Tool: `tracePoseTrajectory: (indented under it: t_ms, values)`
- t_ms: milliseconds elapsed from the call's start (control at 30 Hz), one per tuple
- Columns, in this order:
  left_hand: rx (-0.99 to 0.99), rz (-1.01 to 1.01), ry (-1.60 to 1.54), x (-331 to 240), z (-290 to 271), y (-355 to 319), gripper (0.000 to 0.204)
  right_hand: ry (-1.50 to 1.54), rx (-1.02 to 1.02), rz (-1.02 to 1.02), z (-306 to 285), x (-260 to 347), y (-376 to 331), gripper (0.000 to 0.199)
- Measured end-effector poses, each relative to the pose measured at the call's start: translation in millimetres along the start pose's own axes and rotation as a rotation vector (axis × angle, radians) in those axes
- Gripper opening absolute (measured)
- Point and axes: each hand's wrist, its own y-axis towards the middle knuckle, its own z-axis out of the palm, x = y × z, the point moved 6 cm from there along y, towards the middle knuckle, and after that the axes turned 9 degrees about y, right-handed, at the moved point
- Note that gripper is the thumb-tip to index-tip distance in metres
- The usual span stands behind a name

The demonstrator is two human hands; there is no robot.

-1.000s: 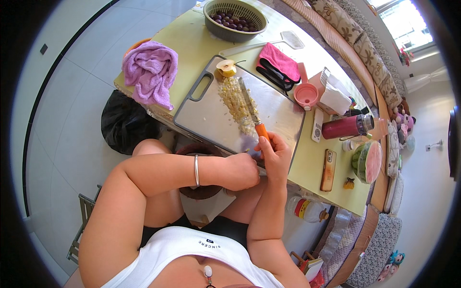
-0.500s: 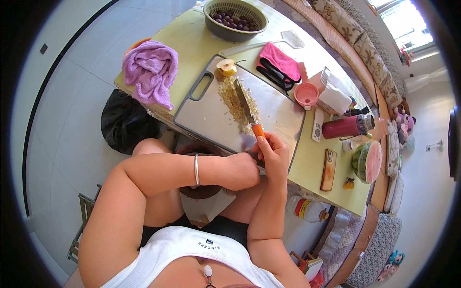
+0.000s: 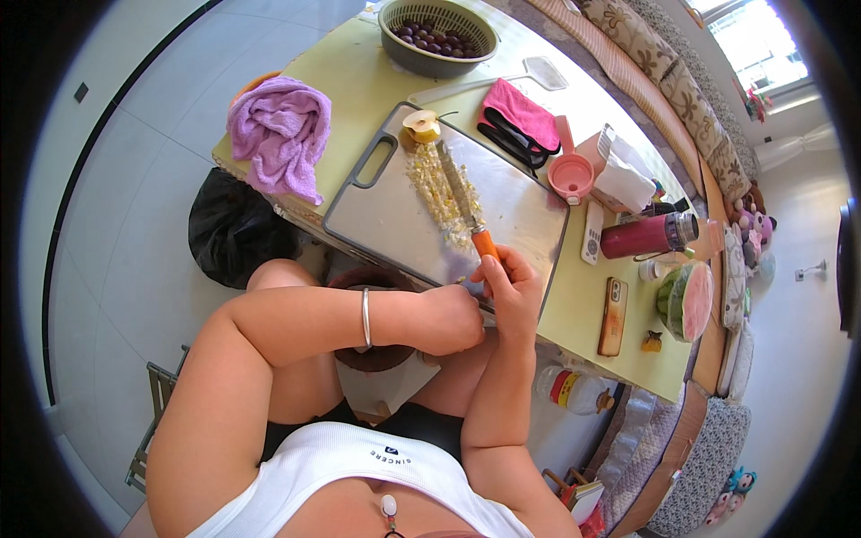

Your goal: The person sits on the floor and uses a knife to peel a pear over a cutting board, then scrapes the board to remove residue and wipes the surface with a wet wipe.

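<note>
Landmark taken: the steel cutting board (image 3: 430, 202), lying slantwise on the yellow-green table (image 3: 574, 305). Nearest the body, at the board's near edge, the left hand (image 3: 451, 318) sat curled into a loose fist, its wrist carrying a silver bangle (image 3: 366, 317); whether that grip pinched anything could not be told, the fingers being turned under. Just beside it, at the same near edge, the right hand (image 3: 514, 291) was pressed together around the orange handle of a knife (image 3: 466, 204), blade lying flat out across the board's middle. Along the blade ran a strip of chopped pale bits (image 3: 438, 190), small and loose. Judged: knife light and stiff, handle the only safe hold, blade probably slick with juice; chopped bits soft, wet, likely to scatter if pushed fast. At the board's far corner, by its cut-out handle, stood a fruit core (image 3: 420, 125), touching the board edge. Left of the board, a purple towel (image 3: 276, 134) lay bunched on the table's corner. Right of the board, a pink funnel (image 3: 571, 172), a maroon flask (image 3: 647, 235) on its side, and a phone (image 3: 613, 316). Beyond the board, a pink cloth (image 3: 520, 115), then a green basket (image 3: 439, 36) of dark round fruit.
</note>
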Motion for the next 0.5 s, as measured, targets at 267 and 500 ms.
tracePoseTrajectory:
  t_ms: [267,500]
  values:
    - [0.027,-0.017,-0.022,1.1,3.7,1.3,0.011,0.176,0.025,-0.067,-3.3,5.3,-1.8,0.024]
    - [0.02,0.003,0.002,-0.3,23.3,4.2,0.01,0.031,0.033,0.13,4.8,-11.1,1.5,0.022]
